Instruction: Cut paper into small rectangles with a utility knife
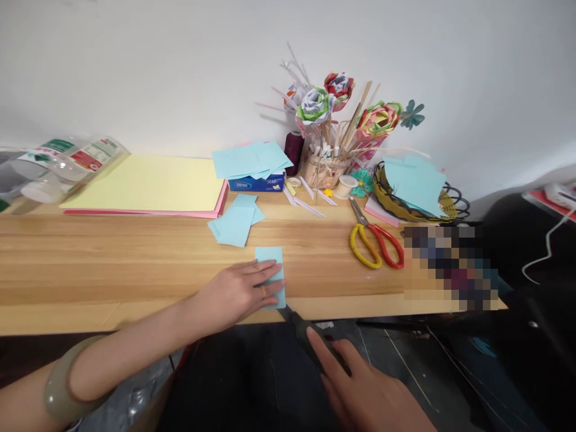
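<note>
My left hand (245,291) lies flat on a small light-blue paper rectangle (269,255) near the table's front edge, its fingers stretched out. Just beyond that edge, my right hand (360,378) is wrapped round the dark handle of a knife (302,333), with the index finger laid along the top. The knife's blade reaches the paper's lower right corner; whether it lies under or inside a fold I cannot tell. Further back, several loose light-blue paper pieces (236,221) overlap on the wooden table (135,258).
Behind are stacked yellow and pink sheets (157,183), plastic bottles (85,162), a blue box (258,183) topped with light-blue paper, and a jar of sticks (326,171) with paper flowers. Red-and-yellow-handled scissors (371,237) lie right, before a basket (405,204) holding light-blue paper.
</note>
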### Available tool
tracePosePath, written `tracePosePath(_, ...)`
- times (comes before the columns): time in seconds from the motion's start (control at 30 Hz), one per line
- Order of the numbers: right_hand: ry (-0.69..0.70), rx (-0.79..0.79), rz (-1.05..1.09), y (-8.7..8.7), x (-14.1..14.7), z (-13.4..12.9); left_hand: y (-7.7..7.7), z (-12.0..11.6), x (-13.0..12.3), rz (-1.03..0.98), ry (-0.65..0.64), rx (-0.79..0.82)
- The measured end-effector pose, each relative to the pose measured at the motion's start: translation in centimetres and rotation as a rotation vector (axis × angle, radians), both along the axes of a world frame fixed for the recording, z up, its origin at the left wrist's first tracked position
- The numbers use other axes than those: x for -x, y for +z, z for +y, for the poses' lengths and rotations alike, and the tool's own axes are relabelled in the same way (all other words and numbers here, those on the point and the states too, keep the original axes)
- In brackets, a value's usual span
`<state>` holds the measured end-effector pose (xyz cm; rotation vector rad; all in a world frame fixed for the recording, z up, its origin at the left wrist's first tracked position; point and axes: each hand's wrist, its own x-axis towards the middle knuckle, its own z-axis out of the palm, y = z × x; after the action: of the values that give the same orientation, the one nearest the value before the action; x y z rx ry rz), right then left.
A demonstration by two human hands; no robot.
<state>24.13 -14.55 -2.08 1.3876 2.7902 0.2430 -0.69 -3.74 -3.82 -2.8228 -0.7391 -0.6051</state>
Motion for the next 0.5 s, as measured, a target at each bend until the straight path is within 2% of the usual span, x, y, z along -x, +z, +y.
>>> tracePosePath(0.27, -0.017, -0.019, -0.029, -0.14, -0.11, 0.13, 0.44, -0.02, -0.08, 0.003, 0.058, 0.083)
tracePosePath(0.5, -0.051, -0.023, -0.053, -0.25, 0.07, 0.09, 0.74, -0.1, -0.14, 0.104, 0.108, 0.195)
